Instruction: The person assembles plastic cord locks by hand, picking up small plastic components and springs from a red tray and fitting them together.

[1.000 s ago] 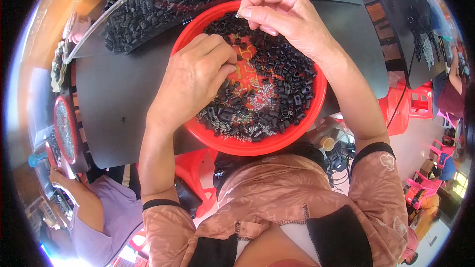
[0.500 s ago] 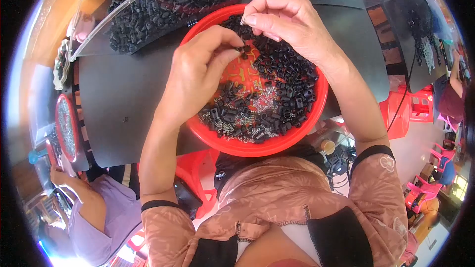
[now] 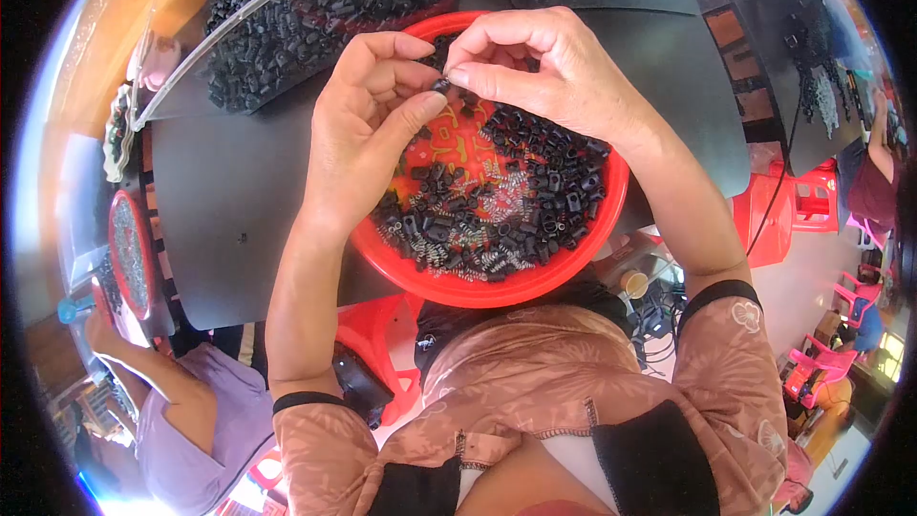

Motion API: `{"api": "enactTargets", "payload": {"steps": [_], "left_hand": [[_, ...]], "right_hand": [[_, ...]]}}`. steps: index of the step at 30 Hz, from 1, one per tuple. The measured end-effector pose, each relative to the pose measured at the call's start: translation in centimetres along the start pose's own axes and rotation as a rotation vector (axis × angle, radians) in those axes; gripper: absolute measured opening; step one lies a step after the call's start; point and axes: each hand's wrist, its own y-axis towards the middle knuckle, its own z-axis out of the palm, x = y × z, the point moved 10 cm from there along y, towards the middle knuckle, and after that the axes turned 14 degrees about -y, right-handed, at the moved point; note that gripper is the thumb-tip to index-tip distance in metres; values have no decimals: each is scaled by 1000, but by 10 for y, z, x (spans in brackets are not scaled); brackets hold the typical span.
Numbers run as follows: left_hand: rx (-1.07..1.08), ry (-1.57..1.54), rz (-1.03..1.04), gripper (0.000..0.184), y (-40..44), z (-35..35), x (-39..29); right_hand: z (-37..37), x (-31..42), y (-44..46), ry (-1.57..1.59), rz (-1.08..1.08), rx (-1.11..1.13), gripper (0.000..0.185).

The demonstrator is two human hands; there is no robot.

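Above a red plastic basin (image 3: 478,295), my left hand (image 3: 368,119) pinches a small black plastic part (image 3: 441,86) between thumb and forefinger, its other fingers curled loosely. My right hand (image 3: 535,67) meets it there, thumb and forefinger pressed together at the part; what they grip is too small to make out. Below lie many black plastic parts (image 3: 559,186), heaped mostly at the basin's right side. Small metal springs (image 3: 501,196) are scattered among them near the middle and front. The printed basin floor (image 3: 449,148) shows in between.
A clear-walled bin of black parts (image 3: 315,29) stands behind on the dark table (image 3: 229,191). A round red tray (image 3: 129,248) is at the left, near a person in a purple top (image 3: 205,411). Red stools (image 3: 764,220) stand at the right.
My hands have come together: the right moved down and left, the left moved slightly up and left with its fingers spreading. The black part now touches the right fingertips.
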Motion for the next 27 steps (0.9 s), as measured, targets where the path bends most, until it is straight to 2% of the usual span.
{"api": "enactTargets", "payload": {"steps": [8, 11, 14, 18, 27], "left_hand": [[-18, 16, -35, 31, 2, -3, 3], [-28, -27, -26, 29, 3, -7, 5], [-66, -62, 3, 22, 5, -17, 3], [-101, -176, -20, 18, 6, -27, 7], [-65, -262, -56, 16, 5, -20, 10]], "right_hand": [[-3, 35, -8, -444, -381, -160, 12], [-6, 36, -8, -485, -397, -164, 12], [-12, 25, -4, -464, -273, -169, 11], [14, 11, -7, -623, -313, 67, 14], [26, 13, -9, -658, -288, 135, 14]]}}
